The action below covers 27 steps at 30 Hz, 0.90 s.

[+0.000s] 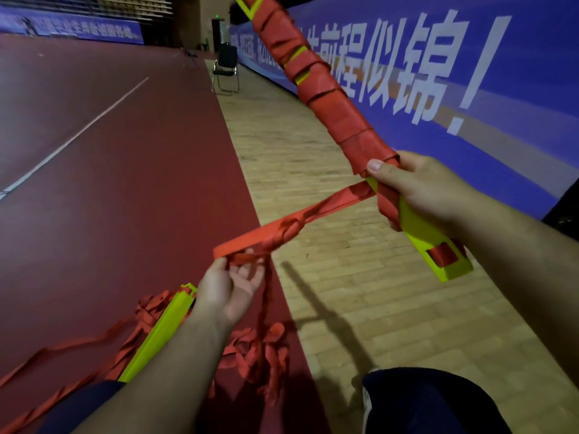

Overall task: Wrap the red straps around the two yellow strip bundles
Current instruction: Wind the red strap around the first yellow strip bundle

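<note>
My right hand (pixel 419 189) grips a yellow strip bundle (pixel 419 227) held up at a slant; most of its length carries wound red strap (pixel 332 98). A free stretch of that strap (pixel 291 227), knotted midway, runs down-left to my left hand (pixel 228 286), which pinches it. From there the strap drops to a loose red heap (pixel 263 355) on the floor. A second yellow bundle (pixel 156 333) lies on the floor under my left forearm, with tangled red strap (pixel 147 308) beside it.
A red court mat (pixel 109 183) meets wooden flooring (pixel 360 292). A blue banner wall (pixel 470 73) runs along the right. A folding chair (pixel 225 70) stands far back. My knees (pixel 429 402) show at the bottom edge.
</note>
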{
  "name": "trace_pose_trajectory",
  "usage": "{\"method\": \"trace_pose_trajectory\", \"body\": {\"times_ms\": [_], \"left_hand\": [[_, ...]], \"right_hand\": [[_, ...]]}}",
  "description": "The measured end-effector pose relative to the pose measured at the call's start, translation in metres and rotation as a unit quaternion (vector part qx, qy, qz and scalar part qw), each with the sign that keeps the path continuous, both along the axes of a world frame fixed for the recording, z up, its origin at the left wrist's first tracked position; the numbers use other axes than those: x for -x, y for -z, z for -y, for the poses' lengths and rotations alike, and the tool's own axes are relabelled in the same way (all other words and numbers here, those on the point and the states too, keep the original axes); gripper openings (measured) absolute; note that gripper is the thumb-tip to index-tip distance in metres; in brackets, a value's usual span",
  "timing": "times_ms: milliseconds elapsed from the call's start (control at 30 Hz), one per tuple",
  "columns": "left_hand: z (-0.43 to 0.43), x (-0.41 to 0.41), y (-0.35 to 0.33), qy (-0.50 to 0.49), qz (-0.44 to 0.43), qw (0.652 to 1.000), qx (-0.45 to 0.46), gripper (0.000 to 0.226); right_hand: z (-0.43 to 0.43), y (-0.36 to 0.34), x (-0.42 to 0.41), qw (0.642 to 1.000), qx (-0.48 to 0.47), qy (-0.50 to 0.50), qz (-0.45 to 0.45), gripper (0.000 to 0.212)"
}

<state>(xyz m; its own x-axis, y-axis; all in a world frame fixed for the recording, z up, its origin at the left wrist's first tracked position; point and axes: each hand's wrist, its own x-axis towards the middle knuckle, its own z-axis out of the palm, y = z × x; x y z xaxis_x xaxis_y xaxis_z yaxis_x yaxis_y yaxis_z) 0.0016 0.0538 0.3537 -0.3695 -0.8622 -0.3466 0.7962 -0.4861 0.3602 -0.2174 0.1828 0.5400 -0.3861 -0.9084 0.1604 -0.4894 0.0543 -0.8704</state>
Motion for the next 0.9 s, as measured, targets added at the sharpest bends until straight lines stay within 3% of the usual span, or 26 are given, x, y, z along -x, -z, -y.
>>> {"method": "trace_pose_trajectory", "body": {"times_ms": [67,100,133,167,200,233,267,300,433,500,567,633,667,700,733,767,833,900], "left_hand": [[0.002,-0.008,-0.011,0.037,-0.010,0.998,0.044,0.039],[0.003,-0.012,-0.012,0.057,0.024,0.995,0.077,0.037],[0.004,-0.015,-0.009,0.068,0.102,0.984,0.132,0.034],[0.006,-0.019,-0.004,0.065,0.232,0.947,0.213,0.029],[0.008,-0.023,0.002,0.060,0.378,0.872,0.305,0.024],[0.010,-0.028,0.006,0.055,0.502,0.773,0.384,0.021],[0.013,-0.032,0.011,0.050,0.584,0.684,0.434,0.024],[0.017,-0.037,0.013,0.047,0.630,0.619,0.467,0.028],[0.033,-0.054,0.027,0.067,0.715,0.459,0.524,0.036],[0.042,-0.056,0.038,0.056,0.741,0.413,0.526,0.039],[0.049,-0.053,0.047,-0.003,0.751,0.467,0.467,0.036],[0.048,-0.045,0.048,-0.041,0.726,0.617,0.301,0.023],[0.046,-0.041,0.044,-0.035,0.665,0.718,0.204,0.016],[0.042,-0.034,0.038,-0.007,0.558,0.822,0.111,0.018],[0.037,-0.028,0.032,0.037,0.426,0.903,0.028,0.021],[0.032,-0.022,0.027,0.068,0.311,0.948,-0.023,0.026],[0.028,-0.014,0.017,0.053,0.162,0.984,-0.044,0.034],[0.017,-0.007,0.004,0.056,0.135,0.989,0.014,0.039]], "right_hand": [[-0.002,0.007,0.004,1.000,-0.008,0.009,-0.009,0.019],[-0.004,0.010,0.007,1.000,-0.013,0.014,-0.013,0.020],[-0.005,0.011,0.009,1.000,-0.017,0.017,-0.018,0.021],[-0.006,0.011,0.011,0.999,-0.022,0.019,-0.022,0.023],[-0.006,0.011,0.013,0.999,-0.024,0.019,-0.025,0.024],[-0.006,0.011,0.015,0.999,-0.023,0.020,-0.023,0.024],[-0.007,0.010,0.016,0.999,-0.021,0.020,-0.018,0.023],[-0.007,0.008,0.017,0.999,-0.018,0.022,-0.014,0.022],[-0.007,-0.002,0.019,0.999,-0.005,0.052,-0.015,0.023],[-0.007,-0.005,0.018,0.999,0.002,0.054,0.002,0.025],[-0.004,-0.004,0.014,0.999,0.007,0.043,0.007,0.021],[0.000,-0.001,0.008,0.999,0.012,0.029,0.012,0.017],[0.001,0.001,0.005,1.000,0.011,0.024,0.007,0.017],[0.002,0.002,0.003,1.000,0.009,0.020,-0.001,0.018],[0.003,0.002,0.000,1.000,0.006,0.016,-0.012,0.019],[0.003,0.002,-0.003,1.000,0.003,0.010,-0.024,0.019],[0.005,0.003,-0.008,1.000,-0.003,0.000,-0.031,0.018],[0.007,0.006,-0.012,1.000,-0.008,-0.004,-0.029,0.018]]}}
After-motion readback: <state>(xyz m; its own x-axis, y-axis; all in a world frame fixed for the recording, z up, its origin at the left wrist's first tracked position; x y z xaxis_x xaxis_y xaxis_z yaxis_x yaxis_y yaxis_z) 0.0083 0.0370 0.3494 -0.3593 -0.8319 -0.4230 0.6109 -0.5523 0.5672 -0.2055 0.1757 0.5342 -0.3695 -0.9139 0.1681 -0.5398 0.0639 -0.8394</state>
